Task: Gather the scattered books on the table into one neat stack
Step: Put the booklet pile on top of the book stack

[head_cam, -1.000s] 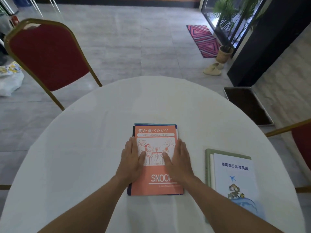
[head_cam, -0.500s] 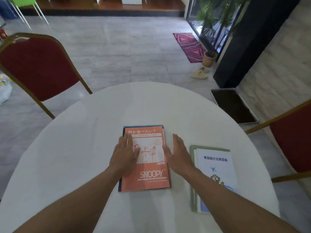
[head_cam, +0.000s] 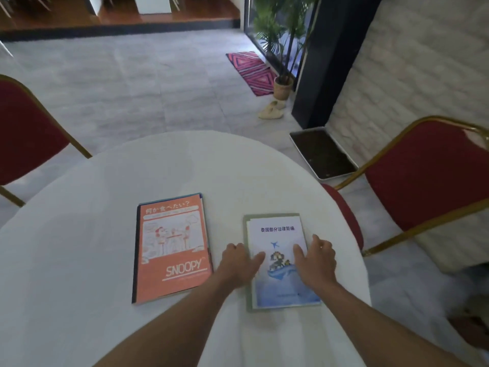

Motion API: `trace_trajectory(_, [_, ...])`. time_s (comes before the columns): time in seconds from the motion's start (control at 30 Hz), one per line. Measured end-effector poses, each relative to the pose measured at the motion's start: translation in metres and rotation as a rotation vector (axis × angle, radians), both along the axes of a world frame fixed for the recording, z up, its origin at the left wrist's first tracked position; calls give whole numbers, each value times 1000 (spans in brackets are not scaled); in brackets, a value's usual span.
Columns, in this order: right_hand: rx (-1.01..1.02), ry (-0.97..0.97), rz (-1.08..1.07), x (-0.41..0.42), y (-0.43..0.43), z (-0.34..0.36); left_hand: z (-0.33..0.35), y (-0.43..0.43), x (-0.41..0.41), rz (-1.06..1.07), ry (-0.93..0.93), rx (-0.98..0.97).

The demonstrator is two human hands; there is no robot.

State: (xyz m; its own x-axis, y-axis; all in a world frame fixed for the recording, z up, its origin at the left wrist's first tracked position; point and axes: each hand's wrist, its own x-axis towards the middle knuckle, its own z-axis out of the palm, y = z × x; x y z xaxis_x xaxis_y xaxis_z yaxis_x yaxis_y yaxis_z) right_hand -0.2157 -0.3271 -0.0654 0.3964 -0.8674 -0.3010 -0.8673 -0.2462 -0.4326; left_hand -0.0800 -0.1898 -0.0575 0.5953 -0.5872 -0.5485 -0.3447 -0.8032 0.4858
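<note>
An orange Snoopy book (head_cam: 172, 247) lies on top of a small stack in the middle of the round white table (head_cam: 132, 176); darker book edges show under it. To its right a white and blue booklet (head_cam: 277, 231) lies on a green book, near the table's right edge. My left hand (head_cam: 239, 263) rests at the left edge of that pile, its thumb on the white cover. At the pile's right edge is my right hand (head_cam: 317, 258), thumb on the cover and fingers at the side. Neither hand touches the orange book.
Red chairs with gold frames stand at the left (head_cam: 23, 133) and right (head_cam: 428, 178) of the table. On the floor beyond are a dark tray (head_cam: 322, 154), slippers (head_cam: 272, 111), a potted plant (head_cam: 283, 88) and a pink rug (head_cam: 251, 71).
Both hands left the orange Snoopy stack and moved right onto the white and blue booklet pile. The camera view swung right as well.
</note>
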Motion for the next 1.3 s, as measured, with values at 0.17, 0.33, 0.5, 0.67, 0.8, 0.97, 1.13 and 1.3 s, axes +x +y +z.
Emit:
trace_trajectory(0.17, [110,4,-39,-13,-1,-15,-9,-14,-21,139,19,-8])
trace_trajectory(0.33, [225,-87,-104,-8,2,-15,-11,-23,-18,424,189,-18])
trace_trajectory(0.5, [299,-144,-153,-7,-2,-13,-16,-22,-12,622,358,-166])
trace_trajectory(0.67, [335,-291,-158,6,11,3,8,-11,-8,555,304,-258])
trace_trajectory(0.8, [325,-383,-79,41,29,22,19,15,20,494,156,-340])
trace_trajectory(0.97, [360,-456,64,108,62,35,31,62,65,480,-3,-390])
trace_trajectory(1.13, [378,-406,169,158,106,30,26,106,103,560,-112,-353])
trace_trajectory(1.3, [379,-325,205,182,139,16,8,136,123,570,-168,-285])
